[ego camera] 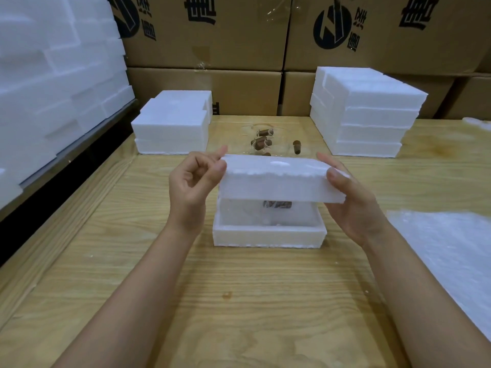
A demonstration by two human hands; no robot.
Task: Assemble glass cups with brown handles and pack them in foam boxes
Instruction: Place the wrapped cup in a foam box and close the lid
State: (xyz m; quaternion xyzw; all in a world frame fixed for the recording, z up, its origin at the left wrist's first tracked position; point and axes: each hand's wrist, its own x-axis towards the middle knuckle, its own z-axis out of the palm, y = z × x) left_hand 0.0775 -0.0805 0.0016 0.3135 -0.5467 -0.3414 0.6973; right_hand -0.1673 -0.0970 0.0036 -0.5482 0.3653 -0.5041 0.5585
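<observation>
Holding foam lid (276, 181) over open foam box (268, 237).
Each grip, left hand (192, 187) and right hand (353, 205), pinches a lid end; lower it level, edges aligned.

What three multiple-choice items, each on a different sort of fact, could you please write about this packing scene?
1. Where is the white foam lid? A on a shelf; B held above the open white foam box base; C on the floor.
2. What colour are the handles on the clear glass cups behind it? A brown; B blue; C green.
3. What are the left hand and right hand doing? A resting idle; B lifting a cup; C gripping the lid's ends.
Answers: B, a gap shows beneath the lid; A, brown handles show against the glass; C, fingers clasp each end.
</observation>
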